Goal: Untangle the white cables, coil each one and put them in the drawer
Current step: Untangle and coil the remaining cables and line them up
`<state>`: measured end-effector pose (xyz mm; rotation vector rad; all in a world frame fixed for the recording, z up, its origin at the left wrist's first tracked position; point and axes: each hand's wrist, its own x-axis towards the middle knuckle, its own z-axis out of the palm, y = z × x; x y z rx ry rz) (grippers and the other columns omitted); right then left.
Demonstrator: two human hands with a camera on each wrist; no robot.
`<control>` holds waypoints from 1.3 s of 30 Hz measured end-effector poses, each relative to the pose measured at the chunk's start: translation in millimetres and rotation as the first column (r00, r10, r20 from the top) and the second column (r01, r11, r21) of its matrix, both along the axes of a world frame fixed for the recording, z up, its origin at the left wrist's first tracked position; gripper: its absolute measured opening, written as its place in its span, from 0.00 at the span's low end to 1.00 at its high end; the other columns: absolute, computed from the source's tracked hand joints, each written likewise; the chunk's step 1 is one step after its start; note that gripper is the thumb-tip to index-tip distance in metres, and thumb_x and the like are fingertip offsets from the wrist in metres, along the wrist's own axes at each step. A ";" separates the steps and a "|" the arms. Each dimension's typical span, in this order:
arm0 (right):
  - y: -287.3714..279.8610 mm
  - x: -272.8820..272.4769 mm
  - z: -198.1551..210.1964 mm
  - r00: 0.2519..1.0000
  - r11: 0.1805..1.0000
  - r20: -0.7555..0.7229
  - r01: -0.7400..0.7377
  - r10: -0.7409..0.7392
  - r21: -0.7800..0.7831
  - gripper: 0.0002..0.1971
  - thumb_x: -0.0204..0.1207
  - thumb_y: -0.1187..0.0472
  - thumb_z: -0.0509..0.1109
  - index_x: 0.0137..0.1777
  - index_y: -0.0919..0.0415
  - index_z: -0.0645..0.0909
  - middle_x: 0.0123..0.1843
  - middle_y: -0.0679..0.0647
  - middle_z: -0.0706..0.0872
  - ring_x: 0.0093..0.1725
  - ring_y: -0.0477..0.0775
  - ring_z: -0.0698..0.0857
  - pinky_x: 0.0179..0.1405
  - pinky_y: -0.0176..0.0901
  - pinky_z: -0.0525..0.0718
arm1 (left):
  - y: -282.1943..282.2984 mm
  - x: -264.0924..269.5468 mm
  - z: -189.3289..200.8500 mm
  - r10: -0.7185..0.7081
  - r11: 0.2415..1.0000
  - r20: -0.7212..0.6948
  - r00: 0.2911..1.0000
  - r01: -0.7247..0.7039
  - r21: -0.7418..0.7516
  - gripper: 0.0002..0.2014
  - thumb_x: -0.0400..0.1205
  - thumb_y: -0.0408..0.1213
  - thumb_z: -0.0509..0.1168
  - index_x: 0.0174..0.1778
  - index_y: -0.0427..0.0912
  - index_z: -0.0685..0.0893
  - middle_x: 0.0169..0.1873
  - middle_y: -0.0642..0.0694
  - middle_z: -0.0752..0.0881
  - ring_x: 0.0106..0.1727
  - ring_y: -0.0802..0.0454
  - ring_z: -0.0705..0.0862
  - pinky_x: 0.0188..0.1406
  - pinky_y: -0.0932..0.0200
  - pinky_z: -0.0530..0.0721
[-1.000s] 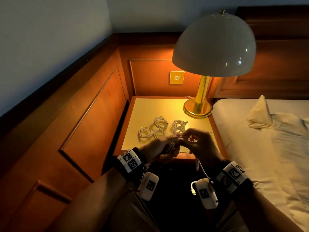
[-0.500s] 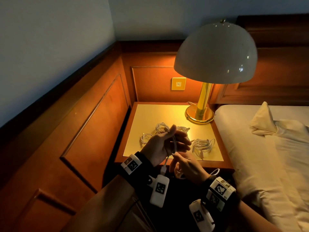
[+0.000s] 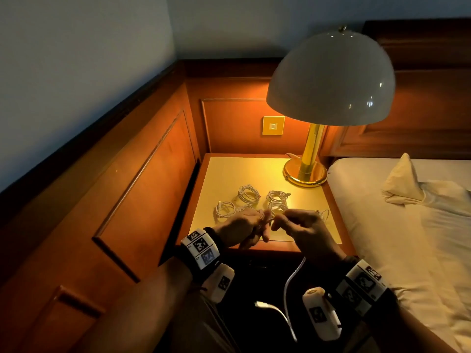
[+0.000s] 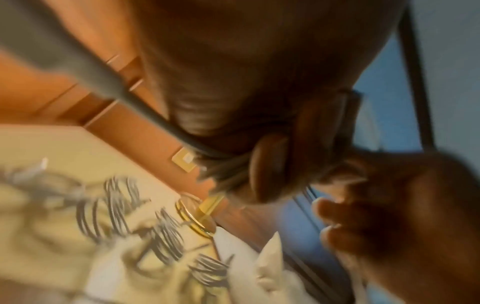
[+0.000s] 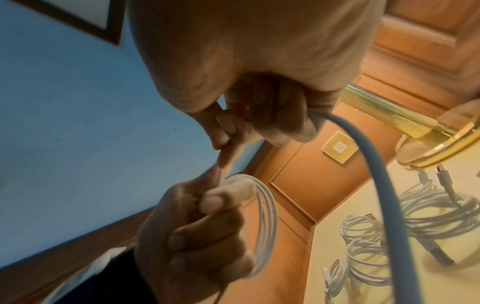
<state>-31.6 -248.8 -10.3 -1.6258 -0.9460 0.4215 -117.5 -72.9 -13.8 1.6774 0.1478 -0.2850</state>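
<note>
On nightstand (image 3: 229, 171): coiled cables (image 3: 248, 193), lamp (image 3: 328, 80) | both hands pinch white cable (image 3: 293, 278)

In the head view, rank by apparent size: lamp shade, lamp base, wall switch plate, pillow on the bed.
1. lamp shade, though nearest the camera
2. pillow
3. lamp base, close to the pillow, so unsure
4. wall switch plate

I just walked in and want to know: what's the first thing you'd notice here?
Probably the glowing lamp with its big dome shade and gold stem, at the back right of the nightstand. Then the coiled white cables lying in front of it, and the left hand and right hand holding another cable at the front edge.
</note>
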 end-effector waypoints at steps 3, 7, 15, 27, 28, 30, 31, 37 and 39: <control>2.1 1.2 3.0 0.997 0.996 0.040 0.063 -0.066 0.060 0.10 0.78 0.58 0.71 0.40 0.62 0.88 0.36 0.51 0.89 0.39 0.47 0.85 0.38 0.29 0.79 | -6.7 -7.0 -4.4 -0.160 0.908 -0.065 0.985 0.121 -0.401 0.34 0.89 0.63 0.45 0.34 0.37 0.76 0.15 0.50 0.66 0.13 0.56 0.63 0.13 0.63 0.61; 6.4 -1.8 0.5 0.984 0.978 0.038 0.167 -0.173 0.127 0.11 0.74 0.55 0.75 0.41 0.64 0.83 0.35 0.49 0.87 0.36 0.45 0.86 0.34 0.31 0.82 | -16.2 -18.2 -7.8 -0.239 0.630 0.101 0.966 0.233 -0.741 0.26 0.92 0.51 0.50 0.36 0.36 0.76 0.15 0.47 0.67 0.14 0.54 0.65 0.15 0.61 0.60; 15.6 -20.8 -35.5 0.993 0.956 -0.119 -0.051 0.017 -0.287 0.15 0.81 0.77 0.58 0.48 0.61 0.83 0.37 0.52 0.80 0.35 0.46 0.77 0.30 0.26 0.75 | -22.6 -6.5 5.6 0.320 0.576 0.084 0.944 -0.123 -0.808 0.18 0.91 0.40 0.56 0.45 0.34 0.86 0.39 0.37 0.89 0.44 0.39 0.90 0.56 0.43 0.85; 3.8 -8.6 -9.9 0.925 0.963 0.373 0.038 0.067 -0.268 0.02 0.75 0.53 0.75 0.44 0.46 0.85 0.38 0.43 0.87 0.36 0.45 0.85 0.35 0.45 0.87 | 0.9 -2.1 -21.5 0.134 0.970 0.095 0.986 -0.151 0.191 0.28 0.88 0.55 0.58 0.31 0.36 0.83 0.20 0.42 0.83 0.17 0.48 0.78 0.18 0.59 0.75; 2.6 -3.7 -6.9 0.918 0.975 0.396 0.065 0.025 -0.214 0.04 0.73 0.50 0.76 0.43 0.45 0.84 0.36 0.42 0.86 0.35 0.43 0.84 0.33 0.43 0.86 | 1.2 -4.9 -21.0 0.141 0.987 0.035 0.989 -0.143 0.073 0.31 0.87 0.60 0.55 0.32 0.36 0.82 0.19 0.42 0.81 0.15 0.50 0.77 0.15 0.62 0.73; 2.8 2.9 -2.1 0.920 0.990 0.391 0.062 -0.008 -0.126 0.07 0.70 0.46 0.75 0.45 0.45 0.84 0.38 0.41 0.86 0.37 0.40 0.85 0.37 0.37 0.86 | -0.7 -10.7 -19.3 0.062 0.983 -0.036 0.997 -0.068 -0.171 0.35 0.85 0.67 0.49 0.32 0.37 0.79 0.17 0.45 0.76 0.13 0.54 0.73 0.12 0.64 0.66; 4.0 4.2 0.8 0.927 0.995 0.375 0.048 -0.011 -0.087 0.08 0.69 0.46 0.75 0.45 0.46 0.84 0.40 0.41 0.87 0.40 0.40 0.86 0.40 0.35 0.86 | -3.0 -13.4 -18.1 -0.021 0.949 -0.038 0.999 0.008 -0.315 0.35 0.86 0.66 0.47 0.31 0.38 0.78 0.17 0.47 0.75 0.12 0.55 0.71 0.12 0.63 0.64; 9.7 5.2 1.2 0.987 0.989 0.134 0.069 -0.086 0.128 0.05 0.76 0.59 0.74 0.48 0.59 0.88 0.44 0.48 0.91 0.45 0.47 0.89 0.45 0.34 0.85 | -15.9 -27.3 1.1 -0.074 0.626 0.073 0.995 0.103 -0.773 0.28 0.91 0.47 0.57 0.27 0.36 0.58 0.14 0.47 0.65 0.16 0.50 0.74 0.21 0.60 0.74; 11.2 1.0 -5.7 0.986 0.985 0.116 0.108 -0.124 0.136 0.07 0.80 0.61 0.70 0.52 0.57 0.89 0.40 0.45 0.90 0.37 0.42 0.86 0.34 0.31 0.82 | -17.7 -27.7 9.6 0.024 0.538 0.087 0.996 0.060 -0.841 0.26 0.91 0.45 0.56 0.30 0.40 0.53 0.14 0.48 0.64 0.15 0.51 0.72 0.21 0.61 0.75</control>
